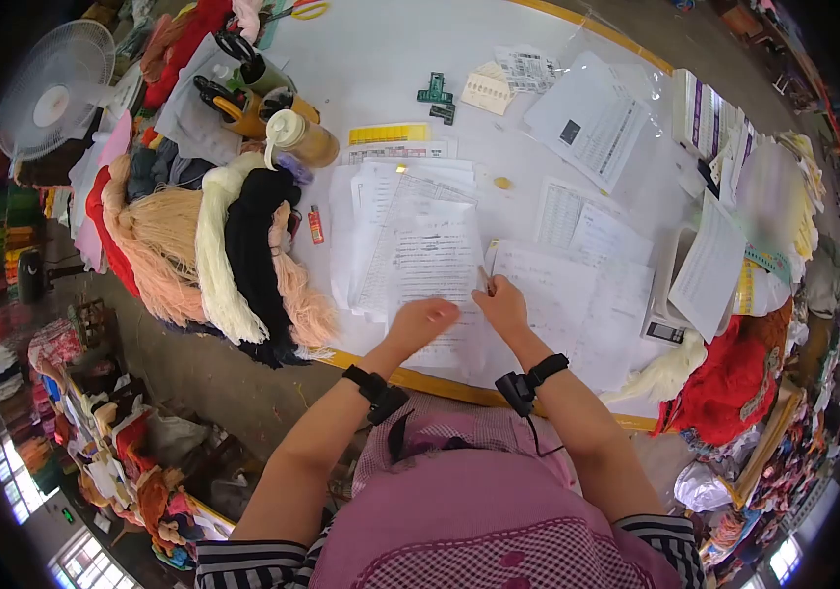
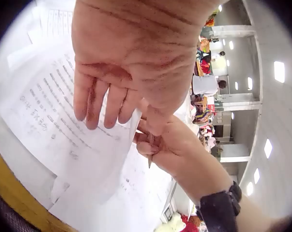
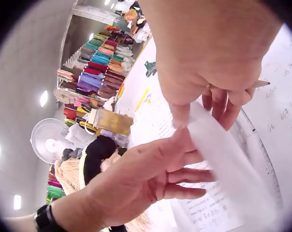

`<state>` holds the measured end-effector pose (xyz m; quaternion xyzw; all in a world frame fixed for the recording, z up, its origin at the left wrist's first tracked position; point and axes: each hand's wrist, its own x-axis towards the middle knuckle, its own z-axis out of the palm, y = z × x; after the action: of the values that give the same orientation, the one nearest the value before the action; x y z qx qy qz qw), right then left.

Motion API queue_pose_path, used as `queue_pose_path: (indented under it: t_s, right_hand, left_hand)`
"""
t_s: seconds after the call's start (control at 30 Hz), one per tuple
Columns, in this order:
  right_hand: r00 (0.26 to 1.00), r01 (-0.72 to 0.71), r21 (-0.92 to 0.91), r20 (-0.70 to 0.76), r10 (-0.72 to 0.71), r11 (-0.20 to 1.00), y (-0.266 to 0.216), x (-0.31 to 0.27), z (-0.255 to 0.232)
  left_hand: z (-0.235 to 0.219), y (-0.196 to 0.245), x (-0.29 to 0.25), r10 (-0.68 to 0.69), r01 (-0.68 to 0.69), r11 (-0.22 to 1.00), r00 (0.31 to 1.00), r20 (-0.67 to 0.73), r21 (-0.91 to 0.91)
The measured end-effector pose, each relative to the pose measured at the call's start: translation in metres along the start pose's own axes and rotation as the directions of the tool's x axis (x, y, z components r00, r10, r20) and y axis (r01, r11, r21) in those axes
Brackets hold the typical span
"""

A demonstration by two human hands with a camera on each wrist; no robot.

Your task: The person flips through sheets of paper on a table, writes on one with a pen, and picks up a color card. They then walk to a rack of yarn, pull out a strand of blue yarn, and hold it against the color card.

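A printed sheet with handwriting [image 1: 435, 257] [image 2: 54, 99] lies on other papers, its right edge lifted and curled in the right wrist view [image 3: 228, 164]. My right hand [image 1: 505, 306] [image 2: 172, 145] [image 3: 211, 58] has its fingers curled round a thin pencil [image 2: 150, 162] [image 3: 263, 83], with the sheet's edge at its thumb and fingers. Over the sheet's lower part, my left hand [image 1: 425, 324] [image 2: 131, 58] [image 3: 146, 179] has fingers extended, its thumb close to the lifted edge; whether it touches is unclear.
Yarn hanks [image 1: 234, 245], a capped bottle [image 1: 302, 139] and a fan [image 1: 55, 106] are on the left. More papers [image 1: 592, 118], a scale [image 1: 665, 329] and red yarn [image 1: 729, 388] lie to the right. A red lighter [image 1: 316, 225] is beside the papers.
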<state>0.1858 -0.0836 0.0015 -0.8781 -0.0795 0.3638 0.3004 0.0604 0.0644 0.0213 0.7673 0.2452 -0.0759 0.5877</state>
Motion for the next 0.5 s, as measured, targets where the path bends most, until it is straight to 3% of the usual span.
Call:
queue_pose_path:
  t_s: [0.03, 0.07, 0.1, 0.17, 0.2, 0.27, 0.3, 0.33, 0.37, 0.4, 0.43, 0.47, 0.5]
  right_hand:
    - [1.0, -0.002, 0.001, -0.004, 0.002, 1.0, 0.003, 0.001, -0.001]
    - [1.0, -0.026, 0.036, -0.014, 0.027, 0.999, 0.005, 0.001, 0.0]
    - [0.998, -0.052, 0.073, -0.025, 0.054, 0.996, 0.007, -0.001, 0.0]
    - [0.997, -0.053, 0.096, -0.046, 0.057, 0.994, 0.005, -0.006, 0.0]
    - [0.996, -0.051, 0.117, -0.069, 0.059, 0.992, 0.004, -0.009, -0.001]
    - [0.998, 0.03, -0.004, -0.049, -0.03, 1.0, 0.017, -0.003, 0.009]
    - [0.996, 0.086, -0.075, -0.013, -0.087, 0.994, 0.027, 0.008, 0.021]
    - [0.968, 0.202, -0.087, -0.137, -0.212, 0.976, 0.055, 0.025, 0.053]
    - [0.984, 0.177, -0.092, -0.021, -0.179, 0.98, 0.042, 0.021, 0.042]
    - [0.984, 0.175, 0.016, -0.014, -0.175, 0.984, 0.03, 0.013, 0.032]
    - [0.975, 0.218, 0.0, -0.043, -0.217, 0.976, 0.025, 0.009, 0.033]
    - [0.974, 0.228, 0.021, 0.006, -0.228, 0.973, 0.023, 0.014, 0.032]
    - [0.982, 0.188, 0.001, 0.027, -0.188, 0.982, 0.012, 0.008, 0.021]
  left_hand:
    - [-0.01, -0.001, 0.004, -0.068, 0.07, 0.997, 0.995, -0.075, 0.031]
    - [-0.015, -0.011, 0.009, 0.044, -0.001, 0.987, 0.963, -0.266, 0.161]
    - [-0.02, -0.026, 0.014, 0.177, -0.046, 0.953, 0.886, -0.428, 0.298]
    - [-0.034, -0.032, 0.022, 0.216, 0.061, 0.889, 0.818, -0.533, 0.453]
    - [-0.037, -0.061, 0.03, 0.231, 0.024, 0.893, 0.834, -0.502, 0.45]
    - [-0.041, -0.064, 0.033, -0.132, 0.192, 0.974, 0.909, -0.396, 0.117]
    - [-0.04, -0.073, 0.033, -0.134, 0.163, 0.986, 0.914, -0.383, 0.046]
    - [-0.04, -0.135, 0.044, -0.173, 0.219, 0.973, 0.907, -0.384, 0.078]
    - [-0.046, -0.123, 0.043, -0.286, 0.242, 0.954, 0.909, -0.302, -0.175]
    - [-0.05, -0.137, 0.048, -0.331, 0.318, 0.943, 0.884, -0.33, -0.096]
    - [-0.059, -0.112, 0.041, -0.467, 0.381, 0.831, 0.874, -0.134, -0.406]
    - [-0.059, -0.062, 0.024, -0.346, 0.269, 0.808, 0.937, -0.052, -0.524]
    - [-0.057, -0.03, 0.018, -0.434, 0.364, 0.854, 0.892, -0.122, -0.372]
